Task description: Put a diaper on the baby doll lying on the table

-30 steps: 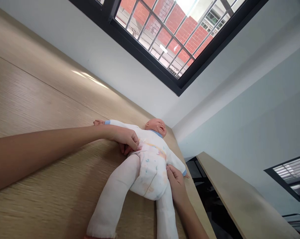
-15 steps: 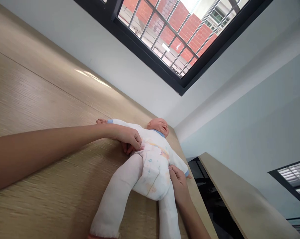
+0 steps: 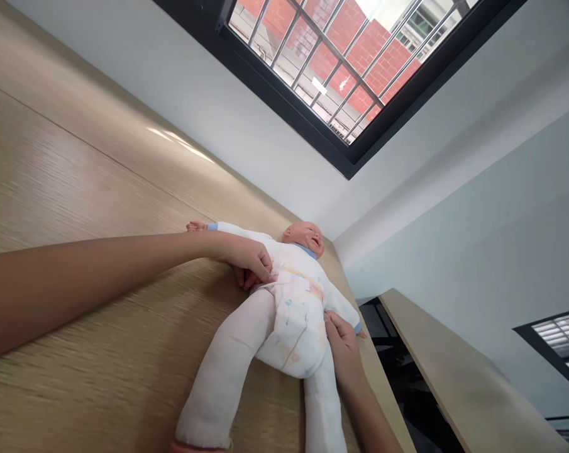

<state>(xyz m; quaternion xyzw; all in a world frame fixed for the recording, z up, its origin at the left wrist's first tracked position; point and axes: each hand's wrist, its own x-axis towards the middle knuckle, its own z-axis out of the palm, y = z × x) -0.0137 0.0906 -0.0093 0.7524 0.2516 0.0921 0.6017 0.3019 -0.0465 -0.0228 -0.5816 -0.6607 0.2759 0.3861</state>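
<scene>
A baby doll (image 3: 298, 267) lies on its back on a pale wood table (image 3: 100, 170), dressed in a white suit with blue cuffs and collar. A white printed diaper (image 3: 293, 333) covers its hips. My left hand (image 3: 249, 261) grips the diaper's waist edge on the near side, with fingers tucked toward the doll's back. My right hand (image 3: 343, 346) rests against the opposite side of the diaper, its fingertips at the waist. The doll's long white legs stretch toward the bottom of the view. Both feet are cut off or hidden.
The table's edge runs down the right side, close to the doll's arm, with a dark drop (image 3: 407, 390) beyond it. A second wooden surface (image 3: 454, 371) lies further right. A barred window (image 3: 326, 63) and pale wall (image 3: 477, 251) fill the top.
The whole scene drifts slightly right and the window shifts upward in view, indicating a small head movement. Both hands stay at the diaper's waist, and the doll keeps its position on the table.
</scene>
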